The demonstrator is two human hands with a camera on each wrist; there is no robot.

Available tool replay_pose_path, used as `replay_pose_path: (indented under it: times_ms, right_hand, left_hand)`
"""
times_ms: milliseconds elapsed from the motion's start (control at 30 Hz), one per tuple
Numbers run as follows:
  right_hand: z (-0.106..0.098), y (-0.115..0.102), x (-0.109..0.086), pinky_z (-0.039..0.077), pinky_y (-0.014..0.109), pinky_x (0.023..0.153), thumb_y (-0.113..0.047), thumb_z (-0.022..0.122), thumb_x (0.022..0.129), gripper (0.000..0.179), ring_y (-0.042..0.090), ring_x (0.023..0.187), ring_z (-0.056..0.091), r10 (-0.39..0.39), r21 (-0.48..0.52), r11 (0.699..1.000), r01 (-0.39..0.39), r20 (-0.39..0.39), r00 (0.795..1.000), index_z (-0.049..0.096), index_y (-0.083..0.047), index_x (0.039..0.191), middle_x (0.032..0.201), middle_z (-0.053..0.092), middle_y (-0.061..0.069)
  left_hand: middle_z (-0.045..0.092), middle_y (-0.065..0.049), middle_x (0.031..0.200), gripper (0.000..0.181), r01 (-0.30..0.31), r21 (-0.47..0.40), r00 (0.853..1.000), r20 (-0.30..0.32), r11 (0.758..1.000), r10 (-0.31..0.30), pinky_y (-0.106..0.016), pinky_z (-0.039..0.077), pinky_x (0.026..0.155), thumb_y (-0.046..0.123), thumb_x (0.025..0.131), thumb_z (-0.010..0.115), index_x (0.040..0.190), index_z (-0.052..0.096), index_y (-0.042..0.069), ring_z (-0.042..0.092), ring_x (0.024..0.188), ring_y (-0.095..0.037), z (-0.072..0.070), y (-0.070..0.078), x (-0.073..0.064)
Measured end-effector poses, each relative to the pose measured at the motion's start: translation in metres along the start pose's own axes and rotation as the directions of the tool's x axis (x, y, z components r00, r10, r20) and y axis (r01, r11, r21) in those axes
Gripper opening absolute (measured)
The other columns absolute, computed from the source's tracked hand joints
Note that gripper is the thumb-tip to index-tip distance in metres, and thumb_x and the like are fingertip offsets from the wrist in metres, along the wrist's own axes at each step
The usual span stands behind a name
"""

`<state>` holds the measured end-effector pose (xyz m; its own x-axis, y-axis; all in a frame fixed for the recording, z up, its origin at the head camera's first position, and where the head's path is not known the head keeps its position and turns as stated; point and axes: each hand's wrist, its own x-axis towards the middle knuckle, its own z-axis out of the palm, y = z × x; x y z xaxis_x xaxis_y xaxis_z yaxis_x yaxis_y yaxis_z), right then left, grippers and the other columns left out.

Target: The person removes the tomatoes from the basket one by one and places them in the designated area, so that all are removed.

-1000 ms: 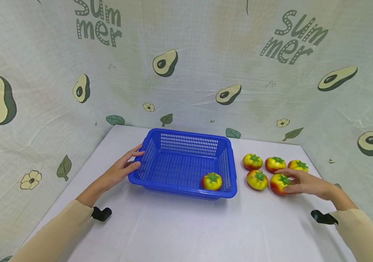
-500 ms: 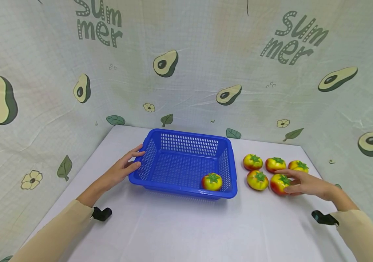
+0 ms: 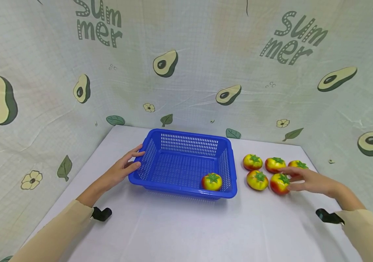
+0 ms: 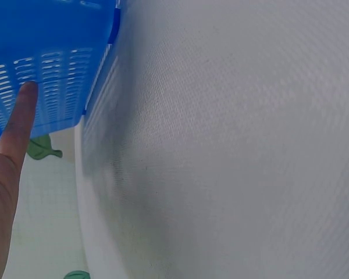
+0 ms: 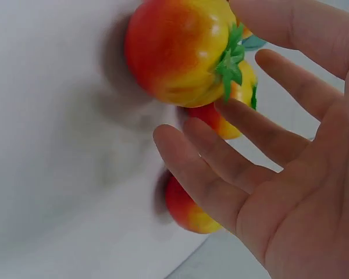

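Observation:
A blue plastic basket with slotted walls stands on the table, and one red-and-yellow tomato-like fruit with a green leafy top lies in its front right corner. My left hand rests against the basket's left side, fingers near the rim. In the left wrist view a straight finger touches the outer wall. My right hand is spread beside the front right fruit of the group outside the basket. Its palm faces that fruit in the right wrist view, without gripping it.
Several similar fruits stand right of the basket: a back left one, a front left one, a back middle one and a back right one, partly hidden. Printed cloth walls enclose the white table.
My right hand has drawn slightly to the right, away from the front right fruit, which stays where it was. The left hand and basket have not moved.

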<state>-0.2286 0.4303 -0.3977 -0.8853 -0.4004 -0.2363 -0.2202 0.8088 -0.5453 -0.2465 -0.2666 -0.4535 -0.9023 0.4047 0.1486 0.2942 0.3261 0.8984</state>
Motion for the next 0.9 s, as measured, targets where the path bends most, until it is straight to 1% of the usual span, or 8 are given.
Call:
replay_pose_path:
  times_ms: [100,200,300,400,500,667,800,900]
  right_hand:
    - [-0.006,-0.010,-0.002,0.055,0.070,0.094,-0.030,0.075,0.098,0.067,0.055,0.129,0.054,-0.008,-0.045,0.999,0.007,-0.023,1.000,0.051,-0.001,0.153,0.153,0.044,0.037]
    - [-0.011,-0.021,-0.003,0.061,0.050,0.092,-0.028,0.077,0.098,0.066,0.053,0.129,0.053,-0.035,-0.076,0.997,0.031,-0.050,0.998,0.051,-0.001,0.153,0.150,0.050,0.034]
    - [-0.016,-0.031,-0.002,0.059,0.027,0.084,-0.023,0.078,0.098,0.065,0.048,0.126,0.057,-0.073,-0.089,0.994,0.067,-0.069,0.995,0.051,-0.001,0.153,0.146,0.056,0.030]
    - [-0.019,-0.043,0.000,0.058,0.020,0.083,-0.019,0.079,0.097,0.064,0.048,0.126,0.057,-0.114,-0.075,0.991,0.108,-0.082,0.990,0.052,-0.004,0.153,0.148,0.054,0.028]
    - [-0.020,-0.058,0.004,0.059,0.022,0.085,-0.018,0.080,0.096,0.061,0.046,0.124,0.059,-0.170,-0.087,0.983,0.162,-0.096,0.981,0.055,-0.007,0.151,0.148,0.056,0.023]
    - [-0.021,-0.084,0.015,0.064,0.036,0.088,-0.016,0.082,0.093,0.059,0.038,0.121,0.066,-0.265,-0.143,0.958,0.248,-0.113,0.958,0.058,-0.013,0.148,0.145,0.062,0.013]
    - [-0.021,-0.104,0.027,0.063,0.050,0.091,-0.011,0.081,0.094,0.058,0.038,0.123,0.066,-0.314,-0.132,0.944,0.301,-0.092,0.945,0.059,-0.012,0.147,0.145,0.062,0.014]
    - [-0.021,-0.119,0.036,0.063,0.051,0.093,-0.010,0.081,0.094,0.058,0.039,0.126,0.064,-0.324,-0.112,0.942,0.315,-0.065,0.944,0.059,-0.012,0.148,0.147,0.060,0.015]
  left_hand:
    - [0.010,-0.006,0.180,0.050,0.001,-0.011,1.000,0.000,1.000,-0.001,-0.073,0.029,0.119,0.023,0.113,0.052,0.159,0.042,0.006,0.012,0.161,-0.050,0.000,-0.001,0.000]
    - [0.010,-0.005,0.180,0.050,-0.001,-0.018,1.000,0.004,1.000,0.001,-0.073,0.030,0.119,0.022,0.113,0.052,0.160,0.042,0.006,0.012,0.161,-0.050,-0.001,-0.002,0.000]
    - [0.010,-0.003,0.180,0.050,0.000,-0.024,1.000,0.007,1.000,0.001,-0.073,0.029,0.120,0.022,0.113,0.052,0.160,0.042,0.007,0.011,0.162,-0.048,-0.001,-0.002,-0.001]
    - [0.010,-0.003,0.180,0.050,0.000,-0.022,1.000,0.009,1.000,0.000,-0.073,0.027,0.120,0.023,0.113,0.052,0.160,0.042,0.007,0.009,0.163,-0.047,-0.001,-0.002,-0.001]
    - [0.010,-0.003,0.180,0.051,0.003,-0.016,1.000,0.006,1.000,-0.002,-0.073,0.026,0.121,0.023,0.113,0.052,0.160,0.042,0.007,0.009,0.163,-0.045,-0.001,-0.002,-0.001]
    - [0.011,-0.003,0.180,0.051,0.002,-0.011,1.000,0.004,1.000,-0.002,-0.073,0.027,0.121,0.023,0.113,0.052,0.160,0.042,0.007,0.010,0.163,-0.046,-0.001,-0.002,0.000]
    - [0.010,-0.002,0.180,0.051,0.003,-0.015,1.000,0.007,1.000,-0.003,-0.073,0.029,0.119,0.023,0.113,0.052,0.161,0.042,0.008,0.010,0.162,-0.048,-0.001,-0.002,0.000]
    - [0.010,-0.002,0.180,0.051,0.001,-0.020,1.000,0.008,1.000,-0.001,-0.072,0.030,0.119,0.023,0.113,0.052,0.160,0.042,0.007,0.010,0.162,-0.048,-0.001,-0.002,0.000]
